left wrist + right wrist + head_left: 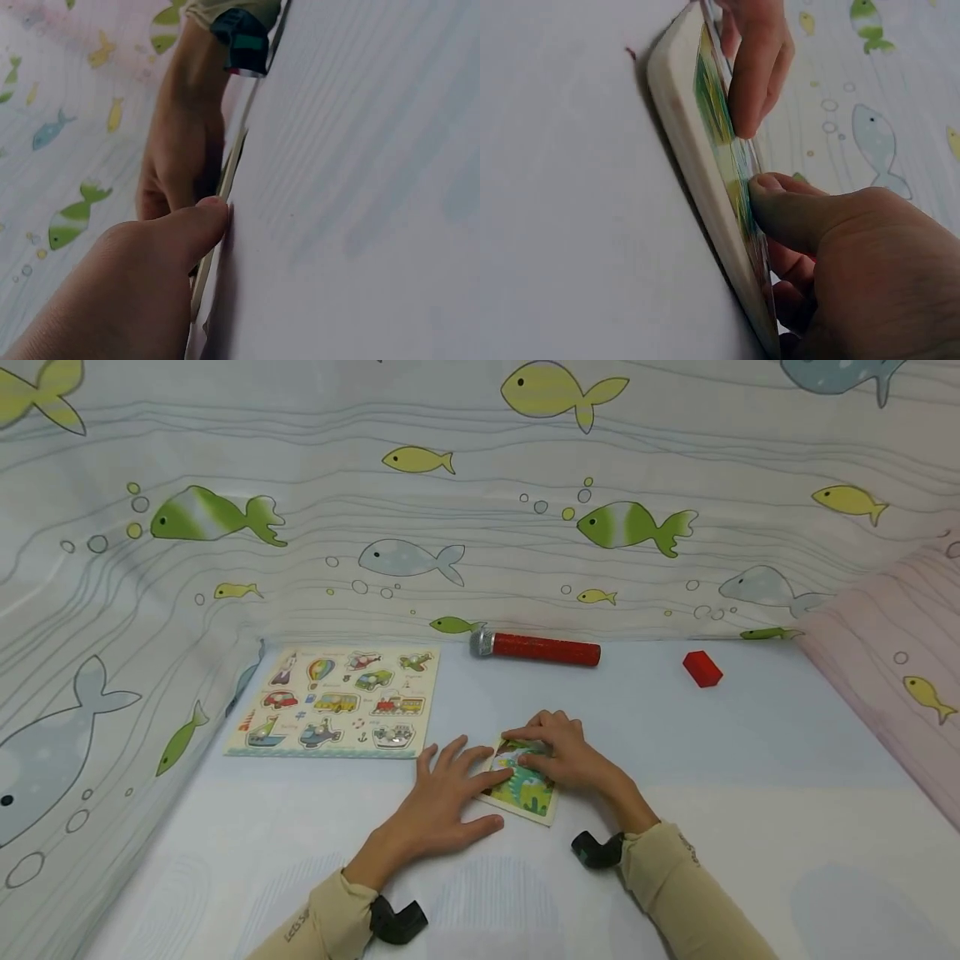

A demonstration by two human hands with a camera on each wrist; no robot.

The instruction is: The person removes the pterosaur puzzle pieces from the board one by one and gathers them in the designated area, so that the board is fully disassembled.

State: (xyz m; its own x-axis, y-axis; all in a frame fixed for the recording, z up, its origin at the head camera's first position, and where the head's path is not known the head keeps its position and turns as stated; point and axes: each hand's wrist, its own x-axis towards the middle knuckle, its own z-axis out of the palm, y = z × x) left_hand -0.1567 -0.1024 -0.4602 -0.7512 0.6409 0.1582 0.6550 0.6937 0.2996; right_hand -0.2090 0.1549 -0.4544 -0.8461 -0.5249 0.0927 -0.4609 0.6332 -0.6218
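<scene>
A small wooden picture puzzle [528, 793] with a green and blue cartoon picture lies on the table, turned at an angle. The left hand [442, 806] is spread at its left side, the index fingertip resting on the picture and the thumb stretched out near the lower edge. At the upper right, the right hand [573, 756] has its thumb on the picture and its fingers curled at the far edge. In the right wrist view, the pale thick rim of the puzzle [694, 142] shows, with the right thumb [780, 206] against the picture. The fingers partly cover the picture.
A larger board of vehicle pictures [337, 702] lies at the left. Near the back wall are a red microphone [543, 649] with a silver head and a small red block [702, 668]. Fish-printed cloth [480, 502] rises behind the table.
</scene>
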